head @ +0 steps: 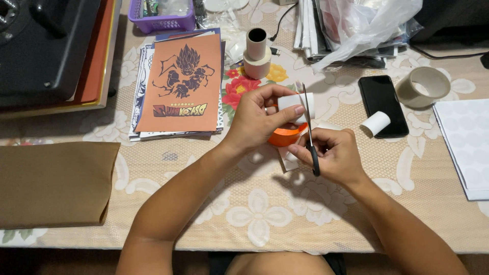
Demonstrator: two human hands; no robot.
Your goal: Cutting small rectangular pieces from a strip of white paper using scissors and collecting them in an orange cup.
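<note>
Forearms come in from the near table edge; far left lies a folded brown sheet (53, 183), then an orange print (181, 84) atop a paper stack. Mid-table, left hand (257, 119) is clenched around an orange tape roll (285, 136) and pinches a white strip (295, 102); right hand (336, 155) grips scissors (309, 130), blades upright against that strip. Looks mid-cut, so closing cleanly needs the strip kept taut; phone (382, 104) and tape rolls sit right.

Both forearms angled inward, left hand (257, 118) raised with fingers (285, 113) curled in a pinch, right hand (333, 155) just below, fingers closed in a grip
</note>
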